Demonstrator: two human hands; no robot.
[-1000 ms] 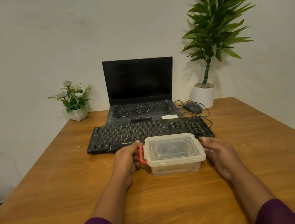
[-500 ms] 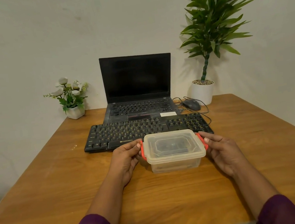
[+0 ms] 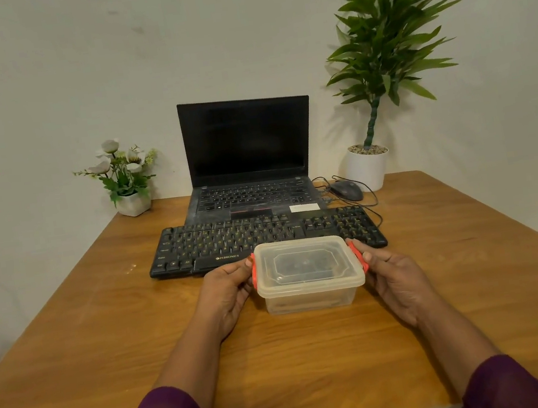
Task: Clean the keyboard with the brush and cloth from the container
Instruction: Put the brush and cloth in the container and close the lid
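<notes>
A clear plastic container (image 3: 309, 288) with its lid on and red side clips stands on the wooden table, just in front of the black keyboard (image 3: 265, 237). Something dark shows dimly through the lid; I cannot make out the brush or cloth. My left hand (image 3: 226, 291) grips the left red clip with thumb and fingers. My right hand (image 3: 393, 276) grips the right red clip in the same way. Both clips are flipped outward from the lid.
A black laptop (image 3: 249, 158) stands open behind the keyboard. A mouse (image 3: 347, 190) with its cable lies right of it. A tall potted plant (image 3: 367, 165) is at the back right, a small flower pot (image 3: 132, 202) at the back left. The table (image 3: 71, 335) stands against a wall.
Both hands closed in on the container's sides and both red clips swung outward. The view shifted slightly.
</notes>
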